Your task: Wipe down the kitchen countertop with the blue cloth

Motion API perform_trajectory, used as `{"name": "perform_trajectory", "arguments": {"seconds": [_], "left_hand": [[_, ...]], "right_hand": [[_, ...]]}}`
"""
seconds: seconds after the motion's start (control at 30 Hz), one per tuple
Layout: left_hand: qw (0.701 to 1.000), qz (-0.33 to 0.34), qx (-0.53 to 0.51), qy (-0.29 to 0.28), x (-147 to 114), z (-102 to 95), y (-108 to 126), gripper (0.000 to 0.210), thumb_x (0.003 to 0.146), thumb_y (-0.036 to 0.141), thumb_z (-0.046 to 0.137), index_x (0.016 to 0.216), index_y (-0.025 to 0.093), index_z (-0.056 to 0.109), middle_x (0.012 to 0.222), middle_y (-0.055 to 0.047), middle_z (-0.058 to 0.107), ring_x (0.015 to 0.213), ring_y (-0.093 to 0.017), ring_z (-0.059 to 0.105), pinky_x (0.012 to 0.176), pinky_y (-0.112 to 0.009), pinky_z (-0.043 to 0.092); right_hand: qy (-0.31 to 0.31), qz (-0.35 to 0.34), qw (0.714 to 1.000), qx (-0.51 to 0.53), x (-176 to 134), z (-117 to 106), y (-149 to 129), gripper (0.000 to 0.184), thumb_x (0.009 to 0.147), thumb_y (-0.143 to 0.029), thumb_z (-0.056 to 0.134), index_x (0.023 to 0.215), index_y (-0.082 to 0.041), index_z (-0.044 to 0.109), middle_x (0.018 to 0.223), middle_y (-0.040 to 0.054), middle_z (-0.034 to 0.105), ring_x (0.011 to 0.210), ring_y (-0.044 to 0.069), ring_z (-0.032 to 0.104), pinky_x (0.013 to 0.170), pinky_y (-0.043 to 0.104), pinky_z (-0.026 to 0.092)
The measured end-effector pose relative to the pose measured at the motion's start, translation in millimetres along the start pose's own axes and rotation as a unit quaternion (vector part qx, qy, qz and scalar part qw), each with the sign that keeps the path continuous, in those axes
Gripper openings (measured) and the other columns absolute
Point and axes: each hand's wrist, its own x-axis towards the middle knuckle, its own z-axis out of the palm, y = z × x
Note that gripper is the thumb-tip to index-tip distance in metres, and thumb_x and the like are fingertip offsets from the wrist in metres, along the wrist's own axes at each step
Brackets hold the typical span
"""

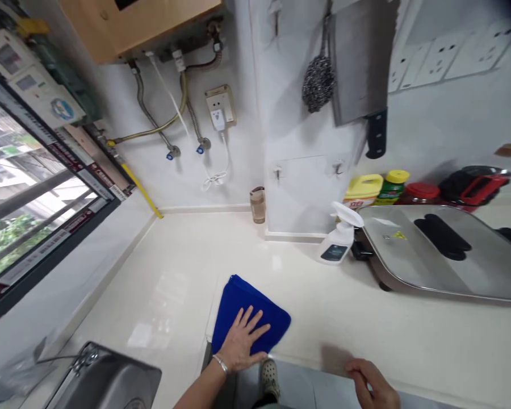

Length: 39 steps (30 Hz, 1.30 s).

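Note:
My left hand (241, 341) lies flat on a folded blue cloth (275, 318), fingers spread and pressing it against the countertop near its front edge. A silvery bracelet (220, 363) circles that wrist. Lower right, my right hand (372, 385) hovers by the counter's front edge, its fingers curled together with nothing visible in them. Beyond the cloth, to the right, a white spray bottle (338, 236) stands upright beside a lidded electric pan (392, 250).
A steel sink (123, 380) sits lower left, below a window (34, 187). At the back wall corner stands a brownish translucent cup (258, 205). A cleaver (360, 62) and a steel-wool scrubber (318, 84) hang on the wall. Several containers, including a yellow jug (363, 190), stand behind the pan.

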Motion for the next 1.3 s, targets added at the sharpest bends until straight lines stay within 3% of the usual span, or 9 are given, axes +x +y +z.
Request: {"name": "perform_trajectory", "arguments": {"seconds": [0.1,0.2,0.43,0.53,0.67,0.8,0.97,1.3], "left_hand": [[0.998,-0.054,0.036,0.011,-30.0,-7.0,-26.6,0.078,0.089,0.042,0.063,0.154,0.040,0.019,0.165,-0.001,0.016,0.152,-0.033,0.014,0.120,-0.061,0.027],[0.992,-0.104,0.067,0.039,-59.6,-9.6,-54.3,0.069,0.094,0.038,0.056,0.154,0.038,0.022,0.164,-0.001,0.021,0.152,-0.030,0.017,0.120,-0.057,0.029],[0.961,-0.242,0.100,0.089,-137.4,0.9,-118.3,0.056,0.101,0.041,0.039,0.154,0.035,0.022,0.162,-0.003,0.027,0.150,-0.030,0.022,0.117,-0.058,0.034],[0.956,-0.255,0.115,0.090,-167.7,5.7,-121.5,0.060,0.100,0.044,0.040,0.155,0.033,0.020,0.163,-0.005,0.025,0.151,-0.032,0.020,0.116,-0.059,0.034],[0.960,-0.228,0.139,0.085,-189.0,6.8,-100.9,0.064,0.099,0.046,0.042,0.156,0.031,0.018,0.164,-0.005,0.020,0.152,-0.033,0.014,0.118,-0.057,0.032],[0.966,-0.200,0.152,0.067,-194.7,5.7,-83.8,0.063,0.099,0.044,0.042,0.156,0.032,0.017,0.165,-0.005,0.016,0.152,-0.034,0.014,0.119,-0.057,0.031],[0.962,-0.206,0.165,0.065,-189.6,7.6,-82.7,0.060,0.100,0.041,0.041,0.155,0.038,0.018,0.165,-0.002,0.017,0.151,-0.034,0.018,0.117,-0.056,0.033],[0.955,-0.247,0.131,0.101,-128.2,9.7,-99.9,0.057,0.099,0.040,0.041,0.153,0.042,0.022,0.165,-0.001,0.019,0.151,-0.034,0.019,0.117,-0.056,0.031]], "right_hand": [[-0.040,-0.034,0.999,-0.010,6.5,18.0,5.4,0.026,0.090,-0.039,0.048,0.081,-0.024,0.067,0.079,0.0042,0.069,0.072,0.020,0.066,0.065,0.030,0.055],[-0.034,-0.059,0.997,-0.046,8.9,31.1,11.3,0.028,0.091,-0.039,0.046,0.078,-0.024,0.066,0.076,0.0047,0.067,0.070,0.020,0.064,0.066,0.032,0.053],[-0.039,-0.060,0.992,-0.099,5.6,33.8,13.7,0.028,0.093,-0.034,0.040,0.080,-0.023,0.062,0.076,0.0035,0.065,0.071,0.018,0.060,0.068,0.029,0.049],[-0.049,-0.053,0.992,-0.100,3.1,30.9,17.2,0.026,0.093,-0.034,0.040,0.082,-0.023,0.062,0.079,0.0034,0.065,0.074,0.018,0.061,0.071,0.030,0.049],[-0.070,-0.035,0.991,-0.110,0.9,29.8,21.8,0.026,0.092,-0.034,0.040,0.085,-0.023,0.063,0.082,0.0030,0.066,0.076,0.018,0.062,0.073,0.031,0.049],[-0.064,-0.027,0.990,-0.123,1.6,31.2,20.2,0.027,0.092,-0.035,0.040,0.085,-0.023,0.063,0.084,0.0028,0.067,0.077,0.018,0.063,0.073,0.030,0.048],[-0.036,-0.025,0.983,-0.176,4.6,37.1,16.7,0.029,0.090,-0.032,0.038,0.081,-0.023,0.064,0.082,0.0031,0.067,0.076,0.018,0.063,0.070,0.029,0.047],[0.014,-0.067,0.961,-0.268,4.5,45.8,12.9,0.032,0.092,-0.024,0.036,0.074,-0.022,0.062,0.075,0.0026,0.065,0.070,0.017,0.060,0.065,0.029,0.042]]}}
